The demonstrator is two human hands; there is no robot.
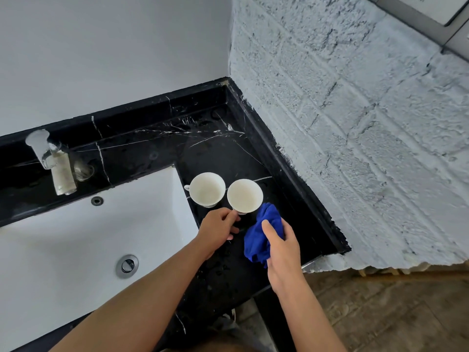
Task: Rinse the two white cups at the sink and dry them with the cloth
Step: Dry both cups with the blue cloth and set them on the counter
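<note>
Two white cups stand upright side by side on the black marble counter (157, 151), right of the sink. The left cup (206, 189) has its handle turned toward the sink. My left hand (218, 231) pinches the handle of the right cup (245, 196) from the near side; the handle itself is hidden by my fingers. Just right of that cup, my right hand (280, 246) grips a bunched blue cloth (262, 233), which touches the cup's near right side.
The white rectangular sink (76, 240) fills the left, with a round drain plug (127, 266) and an overflow hole (97, 200). A chrome faucet (54, 165) stands behind it. A rough painted brick wall (355, 135) borders the counter on the right. Water drops lie on the counter's near part.
</note>
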